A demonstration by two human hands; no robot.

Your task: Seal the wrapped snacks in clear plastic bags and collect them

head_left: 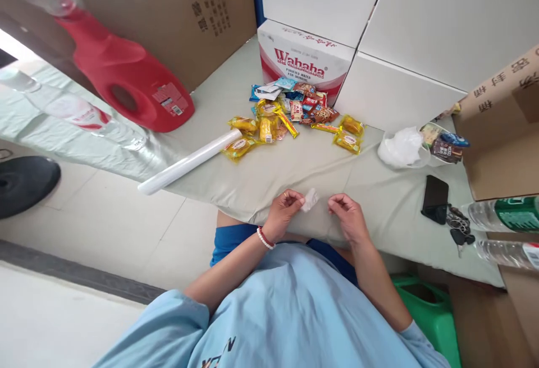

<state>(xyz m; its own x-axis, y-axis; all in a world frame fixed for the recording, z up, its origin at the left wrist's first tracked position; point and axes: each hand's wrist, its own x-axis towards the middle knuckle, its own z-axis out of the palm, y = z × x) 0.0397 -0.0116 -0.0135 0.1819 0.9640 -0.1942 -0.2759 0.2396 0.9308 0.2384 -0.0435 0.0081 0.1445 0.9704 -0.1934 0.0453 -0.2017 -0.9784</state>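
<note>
**Small clear wrapper held at the table edge**

The left hand (286,206) pinches a small clear wrapper (310,199) between closed fingertips; the piece projects just right of those fingers. The right hand (347,214) sits near it, fingers curled, apparently holding nothing. Judged step: handling the wrapper. Any further move needs both fingertip sets on it. The snack packets (290,118) lie well beyond the fingers.

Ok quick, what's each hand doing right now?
Left hand: closed, pinching a small clear wrapper at its fingertips.
Right hand: fingers curled, close to the wrapper; a grip on it cannot be told.
</note>
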